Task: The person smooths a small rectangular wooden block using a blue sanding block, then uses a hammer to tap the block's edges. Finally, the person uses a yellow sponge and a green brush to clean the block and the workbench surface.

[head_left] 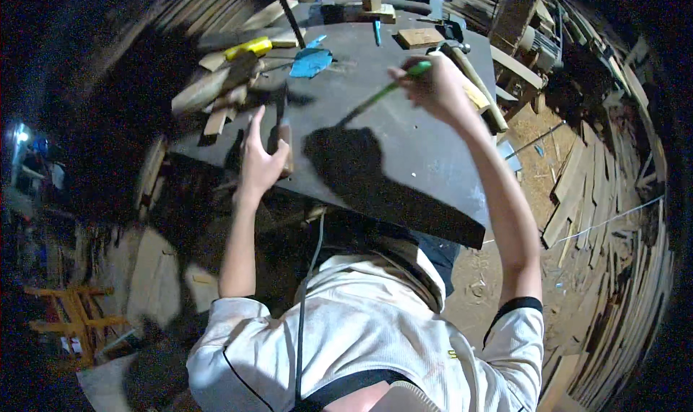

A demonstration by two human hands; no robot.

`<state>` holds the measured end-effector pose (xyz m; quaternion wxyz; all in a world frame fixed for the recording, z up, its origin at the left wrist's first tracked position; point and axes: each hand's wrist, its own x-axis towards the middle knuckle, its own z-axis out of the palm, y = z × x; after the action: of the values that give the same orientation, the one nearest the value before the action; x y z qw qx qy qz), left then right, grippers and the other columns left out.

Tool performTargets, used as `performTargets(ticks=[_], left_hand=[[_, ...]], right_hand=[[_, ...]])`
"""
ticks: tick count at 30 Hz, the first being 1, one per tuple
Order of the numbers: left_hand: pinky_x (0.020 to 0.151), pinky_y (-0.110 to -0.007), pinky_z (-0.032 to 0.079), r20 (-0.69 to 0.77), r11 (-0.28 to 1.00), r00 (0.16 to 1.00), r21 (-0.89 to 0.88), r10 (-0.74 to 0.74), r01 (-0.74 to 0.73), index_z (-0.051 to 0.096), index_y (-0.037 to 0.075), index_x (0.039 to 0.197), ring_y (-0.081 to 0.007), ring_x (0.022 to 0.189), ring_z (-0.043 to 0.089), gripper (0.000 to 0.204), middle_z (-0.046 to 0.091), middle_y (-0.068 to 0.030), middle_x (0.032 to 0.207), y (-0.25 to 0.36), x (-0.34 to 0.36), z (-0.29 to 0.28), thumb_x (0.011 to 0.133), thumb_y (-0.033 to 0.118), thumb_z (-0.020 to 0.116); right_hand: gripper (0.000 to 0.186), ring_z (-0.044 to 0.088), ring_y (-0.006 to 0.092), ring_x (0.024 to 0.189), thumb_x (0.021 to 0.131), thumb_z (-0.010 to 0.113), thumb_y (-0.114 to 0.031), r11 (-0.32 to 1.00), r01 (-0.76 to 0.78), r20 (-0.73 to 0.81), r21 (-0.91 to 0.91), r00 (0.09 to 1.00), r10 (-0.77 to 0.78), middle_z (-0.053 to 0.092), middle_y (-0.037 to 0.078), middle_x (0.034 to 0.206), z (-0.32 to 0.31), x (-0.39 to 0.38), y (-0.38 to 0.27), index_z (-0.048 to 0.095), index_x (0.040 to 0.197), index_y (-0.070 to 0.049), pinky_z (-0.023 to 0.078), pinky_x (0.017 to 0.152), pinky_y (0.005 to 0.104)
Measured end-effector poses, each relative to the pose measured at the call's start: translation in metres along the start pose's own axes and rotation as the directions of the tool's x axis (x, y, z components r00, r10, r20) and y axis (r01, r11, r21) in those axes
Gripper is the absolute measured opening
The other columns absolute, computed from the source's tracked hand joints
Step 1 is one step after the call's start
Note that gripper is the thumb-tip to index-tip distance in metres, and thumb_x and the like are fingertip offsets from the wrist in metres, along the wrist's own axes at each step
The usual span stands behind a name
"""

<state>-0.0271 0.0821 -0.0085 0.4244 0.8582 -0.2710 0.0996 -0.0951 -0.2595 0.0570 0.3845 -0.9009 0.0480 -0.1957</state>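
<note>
My right hand (436, 88), raised over the right side of the dark tabletop (393, 148), is closed round a long thin tool (382, 94). The tool has a bright green end at my fingers, and its shaft slants down to the left; blur hides its exact kind. By the table's near left edge, my left hand (261, 159) has thumb and forefinger spread apart. Its thumb is against or just beside a narrow brown wooden piece (286, 150) with a dark upper part. My other left fingers are partly hidden.
A yellow object (247, 48) lies among wood offcuts (209, 90) at the far left. Blue sheet scraps (311, 64) lie nearby. A small board (420, 38) and a hammer-like tool (455, 47) are at the far right. Planks (581, 188) and sawdust cover the floor beyond.
</note>
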Motion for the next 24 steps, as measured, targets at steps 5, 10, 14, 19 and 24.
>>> performTargets(ticks=[5,10,14,19,24], left_hand=[[0.115,-0.044,0.029,-0.182,0.958,0.952,-0.102,0.245,-0.266,0.051,-0.004,0.135,-0.0348,0.137,0.043,0.054,0.053,-0.0217,0.140,-0.016,-0.002,0.005,0.088,0.021,0.061],[0.113,-0.043,0.033,-0.231,0.932,0.931,-0.164,0.282,-0.323,0.056,-0.007,0.129,-0.0334,0.130,0.050,0.050,0.059,-0.0209,0.132,-0.017,0.006,0.012,0.092,0.027,0.058],[0.111,-0.042,0.035,-0.239,0.955,0.943,-0.132,0.231,-0.267,0.056,-0.008,0.128,-0.0320,0.126,0.053,0.050,0.059,-0.0215,0.130,-0.027,-0.001,0.004,0.093,0.027,0.057],[0.107,-0.040,0.039,-0.291,0.961,0.933,-0.114,0.211,-0.253,0.059,-0.006,0.125,-0.0308,0.121,0.057,0.045,0.062,-0.0201,0.126,-0.019,-0.008,0.009,0.092,0.025,0.058],[0.105,-0.039,0.041,-0.299,0.959,0.932,-0.131,0.206,-0.253,0.061,-0.004,0.123,-0.0309,0.117,0.059,0.042,0.064,-0.0191,0.122,-0.014,-0.005,0.013,0.091,0.024,0.058]], right_hand=[[0.034,0.059,0.0088,0.054,0.093,0.070,-0.035,0.996,-0.085,0.030,-0.041,0.996,0.086,0.064,0.003,0.065,-0.060,-0.005,-0.025,0.068,0.083,-0.003,0.049,0.050,0.0280],[0.033,0.063,0.0113,0.059,0.094,0.069,-0.033,0.939,0.289,-0.110,0.188,0.956,-0.272,0.069,0.006,0.071,0.029,0.061,0.003,0.071,0.094,0.000,0.053,0.059,0.0291],[0.033,0.065,0.0128,0.061,0.093,0.070,-0.032,0.982,0.138,0.016,0.132,0.990,-0.141,0.070,0.006,0.073,0.053,0.047,-0.009,0.071,0.098,0.001,0.054,0.059,0.0293],[0.034,0.060,0.0095,0.056,0.093,0.071,-0.033,0.999,-0.054,-0.033,0.005,0.998,0.054,0.065,0.003,0.067,-0.038,0.001,0.014,0.070,0.095,0.001,0.048,0.049,0.0286],[0.032,0.062,0.0085,0.061,0.095,0.067,-0.030,0.988,0.138,-0.156,0.070,0.980,-0.125,0.065,0.002,0.067,-0.058,0.007,0.017,0.072,0.093,0.001,0.049,0.054,0.0253]])
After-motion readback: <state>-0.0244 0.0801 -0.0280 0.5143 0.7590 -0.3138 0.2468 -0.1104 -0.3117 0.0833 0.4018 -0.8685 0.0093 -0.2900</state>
